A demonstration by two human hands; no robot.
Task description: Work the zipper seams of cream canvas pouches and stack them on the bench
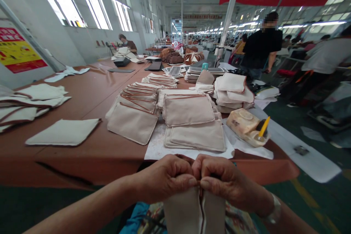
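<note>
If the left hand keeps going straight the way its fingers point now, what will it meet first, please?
Probably the right hand, which faces the left hand just across the top of the canvas pouch; they look almost touching, but the exact gap is hard to judge.

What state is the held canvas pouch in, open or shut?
The canvas pouch is open: left hand and right hand pinch its brown-edged sides, a slit between.

Canvas pouches (189, 115) lie stacked on a paper sheet (156, 146) on the long table (71, 161). A tray (242, 126) sits just right of them, more pouches (41, 91) lie left, and a person (261, 44) stands beyond.
</note>
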